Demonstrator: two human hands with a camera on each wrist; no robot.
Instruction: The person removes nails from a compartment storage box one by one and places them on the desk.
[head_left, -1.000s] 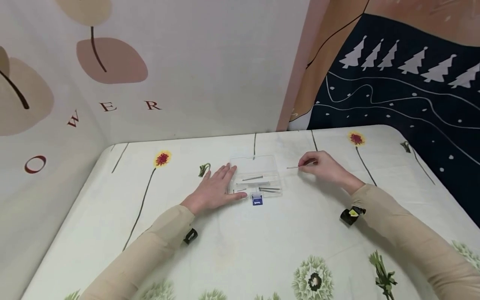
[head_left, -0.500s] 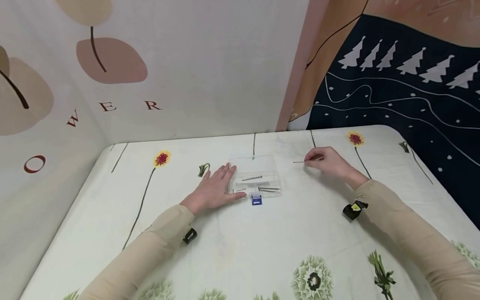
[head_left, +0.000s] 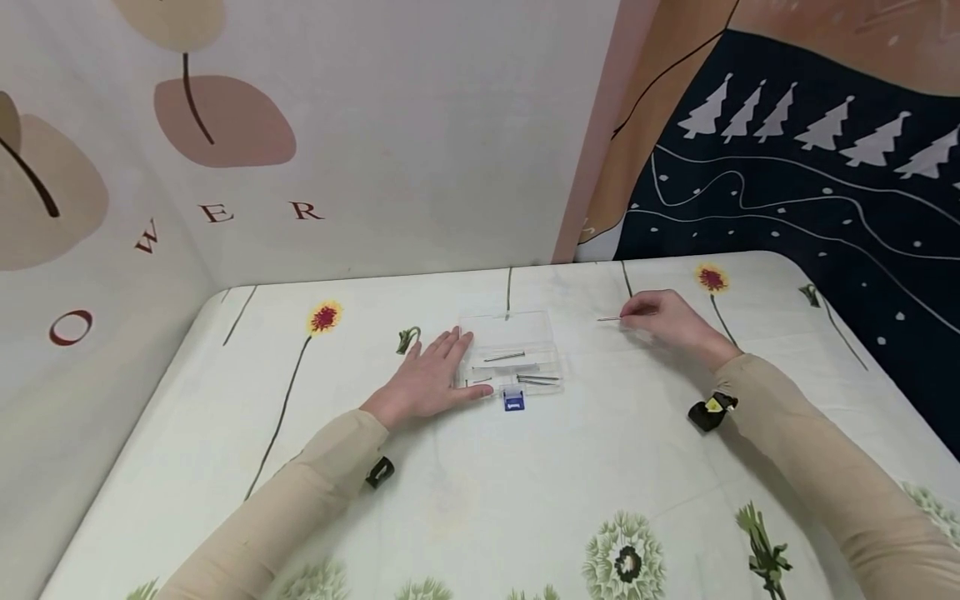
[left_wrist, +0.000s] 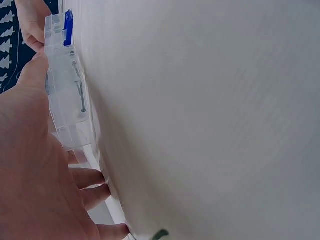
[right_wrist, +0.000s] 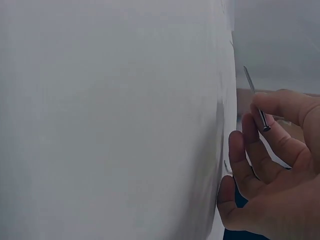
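Observation:
A clear plastic box (head_left: 555,354) with compartments lies on the table, its see-through lid (head_left: 506,325) swung back. Several nails (head_left: 537,379) rest inside it, and a blue latch (head_left: 513,401) juts from the front edge. My left hand (head_left: 427,375) rests at the box's left side, fingers straight, thumb along the front corner; the left wrist view shows the box (left_wrist: 67,95) beside that thumb. Off to the right of the box, my right hand (head_left: 667,325) pinches a single nail (right_wrist: 254,90) between thumb and fingertips. Its flat head shows beneath the fingers in the right wrist view.
A white flower-printed cloth (head_left: 480,517) covers the table. Behind it stands a pale printed backdrop (head_left: 412,150), with a dark tree-patterned cloth (head_left: 787,183) at the right. Black straps (head_left: 708,412) sit at both wrists.
My right hand has moved right and slightly toward the far edge, carrying the nail away from the box. The left hand and the box have stayed put.

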